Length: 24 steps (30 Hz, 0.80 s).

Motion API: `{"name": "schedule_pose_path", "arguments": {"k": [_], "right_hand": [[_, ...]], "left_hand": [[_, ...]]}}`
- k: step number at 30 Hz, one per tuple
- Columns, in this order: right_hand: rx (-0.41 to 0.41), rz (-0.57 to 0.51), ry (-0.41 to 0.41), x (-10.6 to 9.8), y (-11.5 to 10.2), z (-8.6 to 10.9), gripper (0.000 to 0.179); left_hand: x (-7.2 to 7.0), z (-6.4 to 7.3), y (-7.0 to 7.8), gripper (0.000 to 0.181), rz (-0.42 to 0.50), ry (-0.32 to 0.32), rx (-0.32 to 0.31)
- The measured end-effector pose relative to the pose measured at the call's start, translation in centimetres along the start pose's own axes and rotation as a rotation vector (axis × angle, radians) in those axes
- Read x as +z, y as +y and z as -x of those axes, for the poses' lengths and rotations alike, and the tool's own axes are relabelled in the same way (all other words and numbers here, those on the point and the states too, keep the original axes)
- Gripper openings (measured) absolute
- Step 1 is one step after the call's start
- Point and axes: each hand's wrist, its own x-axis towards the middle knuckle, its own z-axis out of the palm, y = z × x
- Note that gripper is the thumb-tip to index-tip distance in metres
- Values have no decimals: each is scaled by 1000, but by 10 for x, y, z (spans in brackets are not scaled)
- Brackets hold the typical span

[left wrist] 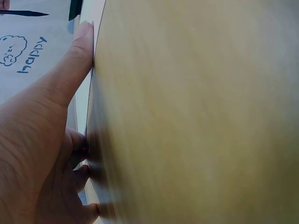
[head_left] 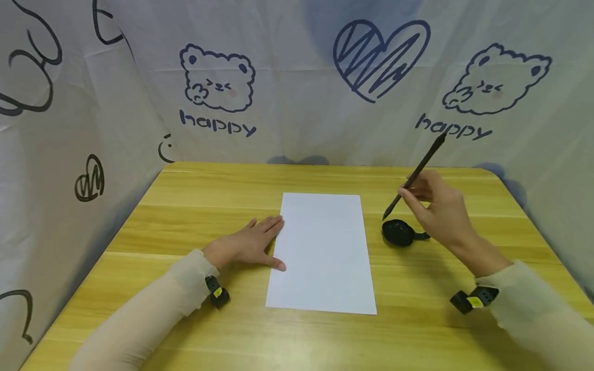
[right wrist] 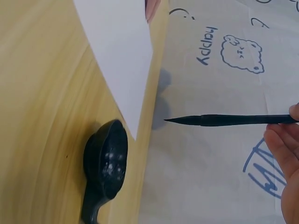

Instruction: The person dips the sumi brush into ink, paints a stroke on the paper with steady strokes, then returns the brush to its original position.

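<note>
My right hand (head_left: 441, 206) pinches a dark calligraphy brush (head_left: 419, 170) around its shaft. The brush slants, its pointed dark tip low, close above a small black ladle-shaped dish (head_left: 398, 233) with a short handle. Glossy black shows inside the bowl of the dish in the right wrist view. A blank white sheet of paper (head_left: 322, 252) lies upright in the middle of the table. Along its left edge my left hand (head_left: 248, 245) rests flat, fingers straight, fingertips and thumb tip on the paper's margin.
The table (head_left: 185, 226) has a yellow wood-grain top. White cloth (head_left: 297, 93) with marker drawings hangs behind it and along both sides. Each sleeve cuff carries a small black wrist camera, one at the left (head_left: 217, 292) and one at the right (head_left: 473, 300).
</note>
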Motion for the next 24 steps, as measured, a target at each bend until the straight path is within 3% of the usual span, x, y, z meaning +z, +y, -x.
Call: {"name": "schedule_pose_path", "arguments": {"k": [24], "right_hand": [[19,-79,-45,37,-19,-25,32]], "left_hand": [[-3,0,1,120,7,-8,-5]]}}
